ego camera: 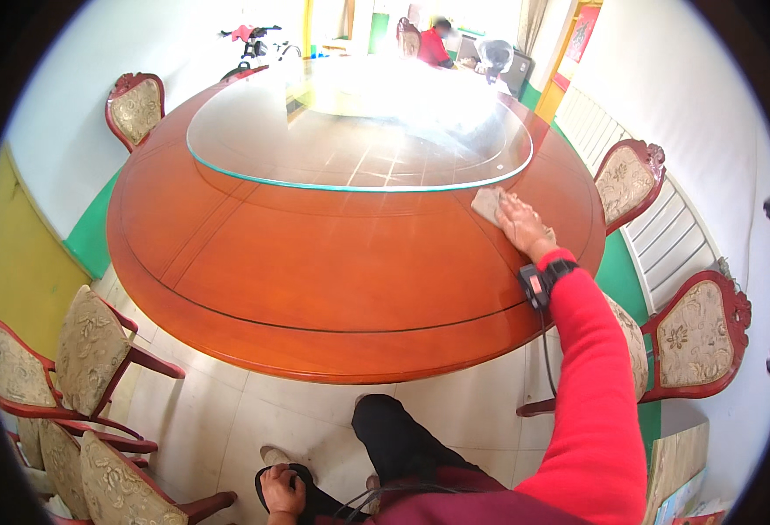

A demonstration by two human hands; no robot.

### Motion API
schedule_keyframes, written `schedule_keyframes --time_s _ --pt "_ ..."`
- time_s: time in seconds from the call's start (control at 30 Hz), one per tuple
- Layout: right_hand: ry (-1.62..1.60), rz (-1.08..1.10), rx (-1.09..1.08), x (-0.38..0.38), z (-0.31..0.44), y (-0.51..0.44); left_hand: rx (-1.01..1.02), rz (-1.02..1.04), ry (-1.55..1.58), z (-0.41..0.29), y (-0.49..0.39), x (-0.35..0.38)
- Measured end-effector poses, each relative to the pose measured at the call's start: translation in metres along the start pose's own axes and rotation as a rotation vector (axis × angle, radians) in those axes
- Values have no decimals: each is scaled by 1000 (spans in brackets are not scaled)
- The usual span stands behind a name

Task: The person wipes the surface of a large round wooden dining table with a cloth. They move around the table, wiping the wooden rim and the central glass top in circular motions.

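My right hand [523, 223] reaches far out over the round wooden table [332, 262] and presses a folded greyish-beige cloth [487, 205] flat on its polished top. The cloth shows past my fingertips and beside the palm. It lies just short of the rim of a round glass turntable [358, 154], which stands above the middle of the table. My left hand [283, 491] is low at the bottom of the view, resting on my bent left knee. I see nothing in it, and its fingertips are partly hidden.
Upholstered wooden chairs stand around, one [697, 335] close to my right arm and several [89, 354] on the left. A cable [549, 354] hangs from the device [534, 287] on my right wrist. Across the table sits a person [434, 44] in red. A white radiator [670, 233] lines the right wall.
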State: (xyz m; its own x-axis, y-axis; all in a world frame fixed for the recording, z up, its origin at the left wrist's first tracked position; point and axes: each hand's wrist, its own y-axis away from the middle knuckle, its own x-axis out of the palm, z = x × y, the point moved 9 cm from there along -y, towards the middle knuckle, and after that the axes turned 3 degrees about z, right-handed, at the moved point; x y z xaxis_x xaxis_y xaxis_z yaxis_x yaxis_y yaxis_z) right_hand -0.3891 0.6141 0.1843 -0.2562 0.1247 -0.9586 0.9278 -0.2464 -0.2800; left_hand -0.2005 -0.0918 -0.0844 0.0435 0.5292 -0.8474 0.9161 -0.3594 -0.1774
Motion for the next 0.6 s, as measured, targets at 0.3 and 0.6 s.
schedule_keyframes --time_s 0.3,0.6 --pt "-103 -36 -463 -50 145 124 -4 -70 -101 -16 6 -7" --pt "-176 23 -565 -82 179 188 -82 -8 -86 -26 34 -25"
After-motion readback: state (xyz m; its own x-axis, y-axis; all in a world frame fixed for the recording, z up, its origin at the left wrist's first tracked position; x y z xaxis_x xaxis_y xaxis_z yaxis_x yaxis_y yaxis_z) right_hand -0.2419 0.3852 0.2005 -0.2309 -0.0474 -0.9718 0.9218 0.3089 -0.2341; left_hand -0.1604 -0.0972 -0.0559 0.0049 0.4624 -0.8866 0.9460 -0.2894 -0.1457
